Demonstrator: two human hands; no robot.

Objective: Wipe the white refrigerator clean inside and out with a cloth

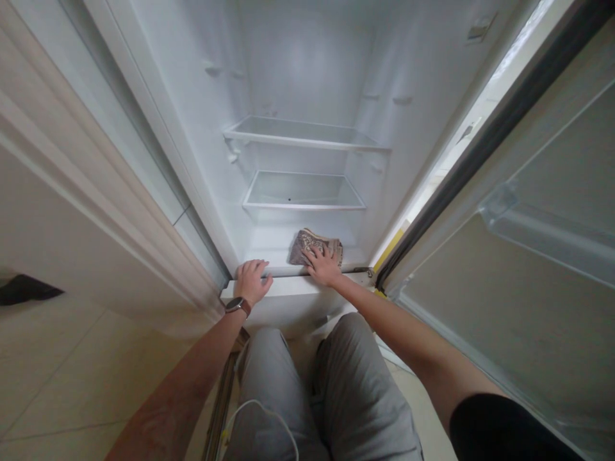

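Note:
A brown patterned cloth (302,246) lies bunched on the floor of an open refrigerator (307,57). My right hand (325,264) rests on the cloth with its fingers spread, pressing it against the white surface. At the refrigerator's front lower edge, to the left, my left hand (253,280) leans on the rim with fingers apart and nothing in them. A watch (237,305) with a brown strap is on my left wrist.
Two glass shelves, an upper one (307,134) and a lower one (305,190), sit above the cloth. The refrigerator door (542,307) stands open on the right, with a clear door bin (552,234). A white cable (269,410) hangs across my knees.

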